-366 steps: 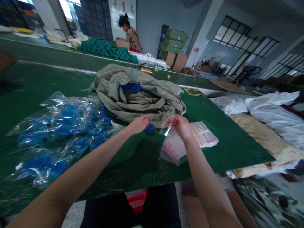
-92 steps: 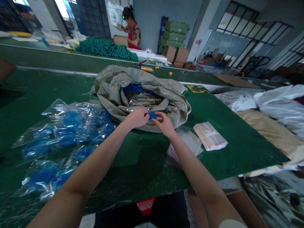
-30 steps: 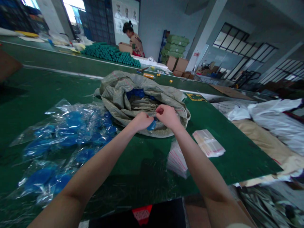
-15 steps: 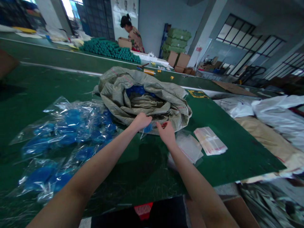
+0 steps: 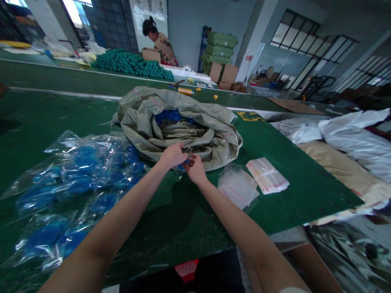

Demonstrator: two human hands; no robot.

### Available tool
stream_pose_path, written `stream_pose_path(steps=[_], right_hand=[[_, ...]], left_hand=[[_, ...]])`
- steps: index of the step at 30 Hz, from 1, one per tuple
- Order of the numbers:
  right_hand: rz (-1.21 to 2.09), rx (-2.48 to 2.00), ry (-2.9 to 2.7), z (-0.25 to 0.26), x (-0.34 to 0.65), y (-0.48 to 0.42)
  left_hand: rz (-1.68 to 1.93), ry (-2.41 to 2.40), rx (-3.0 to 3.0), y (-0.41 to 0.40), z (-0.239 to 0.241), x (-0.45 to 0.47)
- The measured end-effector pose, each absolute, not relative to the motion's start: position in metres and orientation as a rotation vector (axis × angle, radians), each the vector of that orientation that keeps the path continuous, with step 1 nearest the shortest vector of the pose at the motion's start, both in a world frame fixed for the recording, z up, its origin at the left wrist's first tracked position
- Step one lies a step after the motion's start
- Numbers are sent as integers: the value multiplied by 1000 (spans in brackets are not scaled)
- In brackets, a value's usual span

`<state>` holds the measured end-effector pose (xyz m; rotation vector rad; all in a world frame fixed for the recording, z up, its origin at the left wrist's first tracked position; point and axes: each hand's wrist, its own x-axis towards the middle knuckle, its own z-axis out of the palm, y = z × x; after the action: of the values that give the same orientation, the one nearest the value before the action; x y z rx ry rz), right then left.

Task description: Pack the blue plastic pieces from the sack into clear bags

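Note:
My left hand (image 5: 173,156) and my right hand (image 5: 196,170) meet at the near side of a large grey-green woven sack (image 5: 134,136). Between them is a small clear plastic bag (image 5: 179,174) with something blue in it, partly hidden by the fingers. Both hands are closed on this bag, the left at its upper side and the right at its right side. More blue items (image 5: 168,116) show inside the sack's open mouth. Left of my hands lies a heap of clear bags holding flat blue pieces (image 5: 84,160). Loose clear bags (image 5: 240,189) lie to the right.
A stack of clear bags (image 5: 269,176) rests farther right on the green table (image 5: 305,199). Across a second table lie green rolls (image 5: 131,65) and an orange cylinder (image 5: 185,91). A co-worker (image 5: 165,47) stands behind it. White sacks (image 5: 351,130) line the right edge.
My right hand has come left to meet my left hand, and its fingers have closed on the small bag. The whole view has shifted slightly.

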<state>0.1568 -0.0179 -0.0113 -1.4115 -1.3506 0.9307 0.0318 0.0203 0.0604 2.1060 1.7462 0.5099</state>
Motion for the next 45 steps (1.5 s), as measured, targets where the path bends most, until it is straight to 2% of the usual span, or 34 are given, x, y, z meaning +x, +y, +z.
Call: stream_pose_path(steps=[8,14,21,30,39,45], right_hand=[[970,-1369,-1343,0,150,-20],[694,-1514,-1383,6,152,-24],[535,-1506,-1387,20,160,-22],[160,-1234,-1742,71,195,-14],[227,-1051,-1781,89,215,-13],[470,-1066,-1647,73,223,-4]], left_hand=[[536,1743,2138,31,69,11],[563,1772,2138,31,73,7],[676,1658,2023,36,77,-3],[1111,1257,2023,31,89,-3],[1514,1185,1872,19,80,21],[1481,1156,1817,27,74,19]])
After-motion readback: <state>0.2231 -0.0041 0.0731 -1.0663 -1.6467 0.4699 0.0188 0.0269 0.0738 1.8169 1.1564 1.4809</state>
